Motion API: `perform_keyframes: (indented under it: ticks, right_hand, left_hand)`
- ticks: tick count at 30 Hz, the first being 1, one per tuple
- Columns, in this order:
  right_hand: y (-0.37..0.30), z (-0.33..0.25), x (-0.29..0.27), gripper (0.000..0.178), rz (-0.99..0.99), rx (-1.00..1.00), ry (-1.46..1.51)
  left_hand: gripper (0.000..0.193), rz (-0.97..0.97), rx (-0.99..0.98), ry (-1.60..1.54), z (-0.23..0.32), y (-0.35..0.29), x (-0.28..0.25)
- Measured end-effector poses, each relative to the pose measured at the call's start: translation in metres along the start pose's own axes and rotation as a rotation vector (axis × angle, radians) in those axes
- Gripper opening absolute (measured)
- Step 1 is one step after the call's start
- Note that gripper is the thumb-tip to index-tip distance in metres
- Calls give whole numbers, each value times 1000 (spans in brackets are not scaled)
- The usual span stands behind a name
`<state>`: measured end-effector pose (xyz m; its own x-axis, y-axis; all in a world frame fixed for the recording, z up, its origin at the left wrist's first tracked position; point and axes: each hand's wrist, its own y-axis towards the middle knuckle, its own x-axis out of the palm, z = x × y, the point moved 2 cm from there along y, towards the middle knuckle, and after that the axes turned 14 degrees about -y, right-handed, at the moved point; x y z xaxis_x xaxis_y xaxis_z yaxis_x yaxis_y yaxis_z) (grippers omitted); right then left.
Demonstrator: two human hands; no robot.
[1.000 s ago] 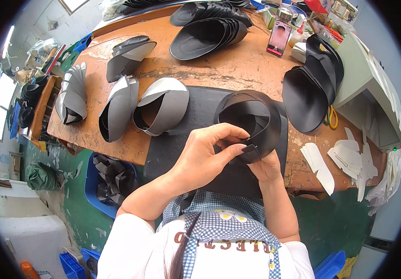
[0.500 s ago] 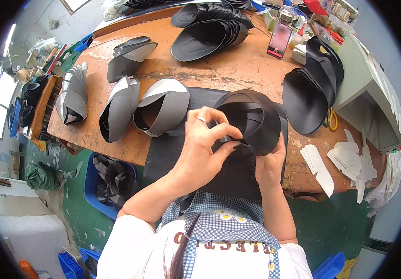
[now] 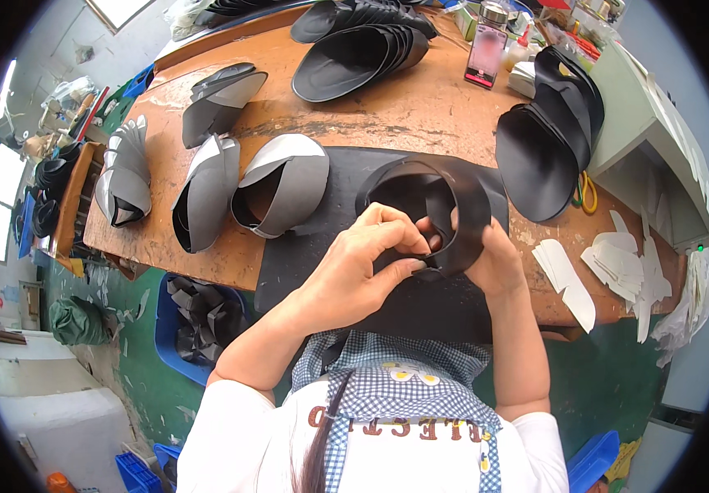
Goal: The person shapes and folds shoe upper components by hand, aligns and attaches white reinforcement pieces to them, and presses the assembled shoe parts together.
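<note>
A black shoe upper (image 3: 471, 197), curved into an open loop, is held just above a black mat (image 3: 301, 267) at the front of the table. My left hand (image 3: 362, 267) pinches its near edge between thumb and fingers. Around its right side wraps my right hand (image 3: 498, 259), some of its fingertips showing inside the opening. Left of the mat stand grey-lined shoe uppers, the nearest one (image 3: 297, 193) with a pale band along its top.
Stacks of black uppers lie at the back (image 3: 342, 66) and right (image 3: 535, 164). White cut pieces (image 3: 564, 279) and yellow-handled scissors (image 3: 588, 195) are on the right. A phone (image 3: 486, 56) stands behind. On the floor, a blue bin (image 3: 169, 341) holds black pieces.
The shoe upper has turned so its opening shows wider. My right hand has come up along its right side, with fingertips now inside the loop. My left hand keeps to the near edge.
</note>
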<state>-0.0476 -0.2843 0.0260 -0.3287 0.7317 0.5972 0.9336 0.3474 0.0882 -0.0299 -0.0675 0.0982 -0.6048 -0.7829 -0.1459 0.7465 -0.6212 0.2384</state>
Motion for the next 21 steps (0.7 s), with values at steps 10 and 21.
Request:
perform_keyframes:
  ticks: [10,21]
  right_hand:
    - [-2,-10,14,43,407,-99,-165]
    - [0,-10,11,33,445,-138,-243]
  left_hand:
    - [23,117,194,176,-13,-3,-1]
    - [28,76,331,243,-22,-3,-1]
